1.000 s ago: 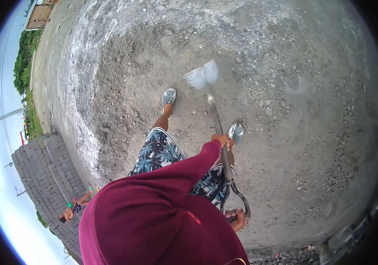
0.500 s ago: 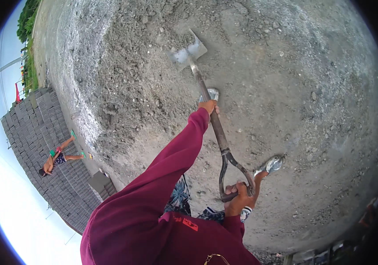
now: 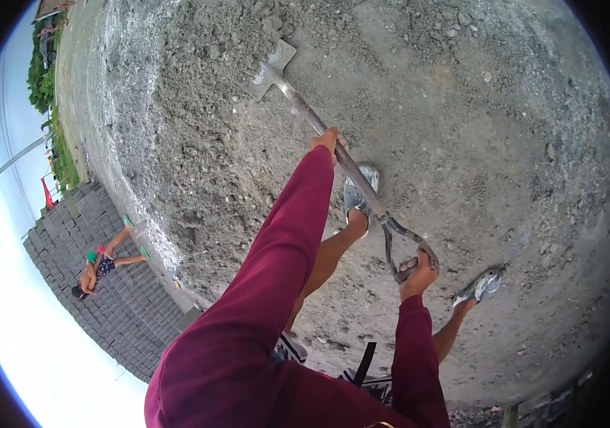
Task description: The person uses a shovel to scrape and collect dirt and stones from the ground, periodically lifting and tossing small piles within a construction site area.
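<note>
Maroon sleeves point(image 3: 269, 264) stretch forward: the left hand point(image 3: 329, 141) grips midway along the shaft point(image 3: 358, 178) of the shovel point(image 3: 305, 113), the right hand point(image 3: 419, 276) clenches its forked handle point(image 3: 410, 234). It slants between them, blade point(image 3: 278, 60) out beyond the left hand, at loose grey gravel point(image 3: 209, 135).

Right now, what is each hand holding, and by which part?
Both hold one shovel: the left hand grips the shaft partway along, the right hand the forked handle at its end.
</note>
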`<state>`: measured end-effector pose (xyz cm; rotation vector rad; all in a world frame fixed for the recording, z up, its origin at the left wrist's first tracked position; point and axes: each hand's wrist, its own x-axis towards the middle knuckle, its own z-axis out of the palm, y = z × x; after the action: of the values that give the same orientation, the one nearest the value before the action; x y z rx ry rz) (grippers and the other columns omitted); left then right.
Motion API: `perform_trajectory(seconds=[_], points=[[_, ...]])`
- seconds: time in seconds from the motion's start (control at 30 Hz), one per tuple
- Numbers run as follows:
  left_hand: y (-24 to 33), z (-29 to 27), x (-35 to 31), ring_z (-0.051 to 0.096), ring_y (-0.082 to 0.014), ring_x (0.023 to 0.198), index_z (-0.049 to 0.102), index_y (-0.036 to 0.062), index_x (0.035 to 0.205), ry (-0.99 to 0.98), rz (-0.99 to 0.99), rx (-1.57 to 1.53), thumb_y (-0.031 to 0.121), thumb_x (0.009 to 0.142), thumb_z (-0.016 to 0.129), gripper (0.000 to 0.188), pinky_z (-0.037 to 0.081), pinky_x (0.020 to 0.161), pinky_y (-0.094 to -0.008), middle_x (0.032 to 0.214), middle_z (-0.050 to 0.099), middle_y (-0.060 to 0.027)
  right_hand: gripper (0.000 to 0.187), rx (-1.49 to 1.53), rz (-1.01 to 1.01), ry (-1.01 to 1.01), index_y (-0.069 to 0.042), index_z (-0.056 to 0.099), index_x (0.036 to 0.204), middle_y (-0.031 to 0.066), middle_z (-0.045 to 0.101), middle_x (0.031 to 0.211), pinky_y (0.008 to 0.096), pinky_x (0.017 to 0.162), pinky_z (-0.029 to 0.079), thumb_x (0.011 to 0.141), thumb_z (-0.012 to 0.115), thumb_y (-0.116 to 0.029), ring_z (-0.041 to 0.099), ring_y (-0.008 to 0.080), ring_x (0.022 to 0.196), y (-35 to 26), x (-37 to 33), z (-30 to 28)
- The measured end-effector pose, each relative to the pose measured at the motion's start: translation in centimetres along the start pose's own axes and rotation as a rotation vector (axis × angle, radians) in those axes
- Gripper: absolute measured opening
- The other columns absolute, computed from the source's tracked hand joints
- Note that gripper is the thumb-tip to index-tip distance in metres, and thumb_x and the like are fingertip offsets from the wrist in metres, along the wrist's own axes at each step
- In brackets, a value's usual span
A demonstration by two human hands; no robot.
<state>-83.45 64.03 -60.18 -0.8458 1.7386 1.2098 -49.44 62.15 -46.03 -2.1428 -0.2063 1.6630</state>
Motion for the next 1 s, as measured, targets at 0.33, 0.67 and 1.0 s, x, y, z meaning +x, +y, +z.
perform_trajectory(seconds=[0.33,0.67,1.0], points=[[-6.2,0.5,-24.4,0.055,-0.0226,0.055,0.053,0.0034,0.078,0.070,0.134,0.080,0.016,0.083,0.057,0.014,0.050,0.053,-0.0429,0.066,0.053,-0.0091,0.015,0.193,0.098,-0.145,-0.002,0.061,0.086,0.0048,0.050,0.054,0.0306,0.036,0.037,0.078,0.069,-0.012,0.045,0.0161,0.039,-9.4,-7.5,-20.8],[-36.5,18.1,-53.9,0.054,-0.0202,0.048,0.045,0.0003,0.097,-0.118,0.172,0.372,0.009,0.082,0.061,0.024,0.047,0.042,-0.0356,0.070,0.057,-0.0108,0.012,0.488,0.137,0.110,-0.012,0.055,0.076,0.0010,0.044,0.050,0.0329,0.039,0.038,0.078,0.061,-0.022,0.042,0.0173,0.038,-15.2,-13.2,-60.7],[-61.5,26.0,-79.2,0.064,-0.0255,0.061,0.046,0.0031,0.101,-0.889,0.588,1.335,0.022,0.077,0.065,0.036,0.049,0.056,-0.0360,0.070,0.059,-0.0144,0.013,0.764,0.294,0.428,-0.013,0.049,0.076,-0.0017,0.042,0.055,0.0274,0.041,0.037,0.080,0.060,-0.019,0.041,0.0121,0.044,-0.4,-26.6,-72.2]])
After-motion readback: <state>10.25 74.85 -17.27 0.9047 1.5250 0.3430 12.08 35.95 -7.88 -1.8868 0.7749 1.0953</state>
